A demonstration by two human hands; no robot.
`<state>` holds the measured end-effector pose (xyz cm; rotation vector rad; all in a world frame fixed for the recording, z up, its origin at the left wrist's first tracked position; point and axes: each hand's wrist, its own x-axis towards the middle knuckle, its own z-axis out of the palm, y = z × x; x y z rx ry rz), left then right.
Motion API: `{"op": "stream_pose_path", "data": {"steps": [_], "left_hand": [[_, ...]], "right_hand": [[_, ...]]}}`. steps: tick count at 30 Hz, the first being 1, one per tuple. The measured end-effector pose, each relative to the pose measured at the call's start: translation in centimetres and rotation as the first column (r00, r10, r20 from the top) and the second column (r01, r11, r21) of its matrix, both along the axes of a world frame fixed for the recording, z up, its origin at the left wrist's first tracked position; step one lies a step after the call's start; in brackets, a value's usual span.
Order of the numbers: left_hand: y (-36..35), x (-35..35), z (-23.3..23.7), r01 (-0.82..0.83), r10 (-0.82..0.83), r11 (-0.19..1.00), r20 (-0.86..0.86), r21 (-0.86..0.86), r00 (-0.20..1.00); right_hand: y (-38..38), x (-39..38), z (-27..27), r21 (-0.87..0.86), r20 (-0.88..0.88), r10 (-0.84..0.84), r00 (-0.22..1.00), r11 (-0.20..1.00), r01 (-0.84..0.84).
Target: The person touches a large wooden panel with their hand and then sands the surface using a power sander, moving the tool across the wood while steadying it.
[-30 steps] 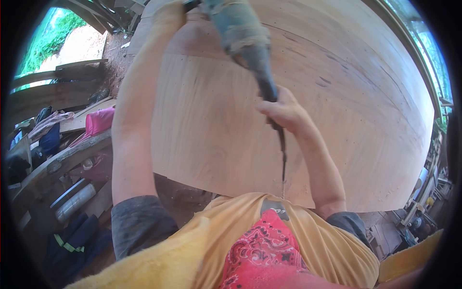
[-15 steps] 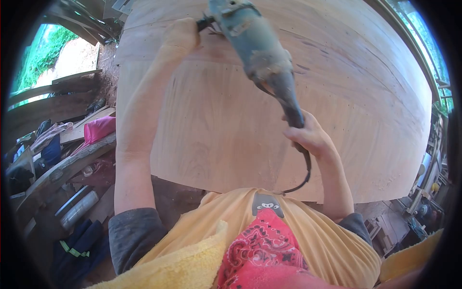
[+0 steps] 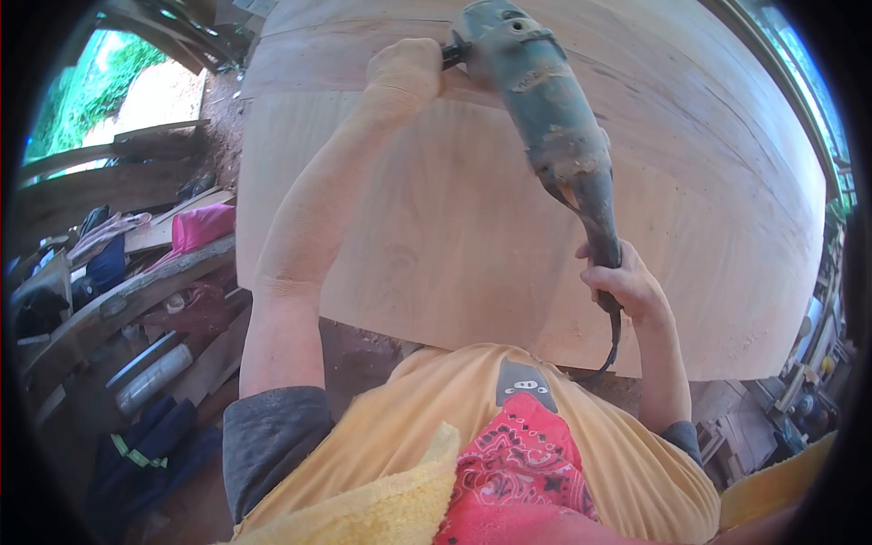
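Observation:
A dusty teal angle grinder [image 3: 548,100] with a black rear handle lies slantwise over a large wooden panel [image 3: 454,227]. My left hand [image 3: 406,71] is closed around the black side handle near the tool's head. Around the rear handle, lower right, my right hand [image 3: 631,283] is wrapped. From that handle a black cord [image 3: 610,356] curves down towards my shirt. The grinder's front end reaches the top edge of the view, and its disc is hidden.
To the left, planks [image 3: 118,304], a pink cloth [image 3: 202,227], a clear bottle [image 3: 154,380] and dark clothing [image 3: 145,450] lie in a jumble. More clutter [image 3: 804,400] stands beyond the panel's right edge. A yellow towel [image 3: 381,500] hangs at my chest.
The grinder and both hands have shifted right in the view, and the right hand sits slightly lower. Both hands keep their grip. The whole scene has also shifted a little right.

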<state>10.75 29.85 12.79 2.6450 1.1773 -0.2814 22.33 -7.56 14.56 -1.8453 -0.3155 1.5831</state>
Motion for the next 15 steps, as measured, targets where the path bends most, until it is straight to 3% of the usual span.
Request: {"op": "stream_pose_path", "data": {"steps": [9,11,15], "left_hand": [[15.2,-12.5,-5.1,-0.094,0.089,0.973,0.035,0.21,0.995],[17.3,-14.2,-4.8,-0.118,0.129,0.952,-0.021,0.281,0.991],[17.9,-16.4,-4.2,-0.185,0.206,0.953,-0.066,0.24,0.976]], "right_hand": [[14.6,-4.1,-3.6,0.163,-0.003,0.237,0.972,0.959,-0.233],[17.1,-5.7,-4.4,0.188,0.003,0.28,0.96,0.943,-0.276],[17.8,-7.7,-2.8,0.219,-0.005,0.29,0.957,0.934,-0.282]]}}
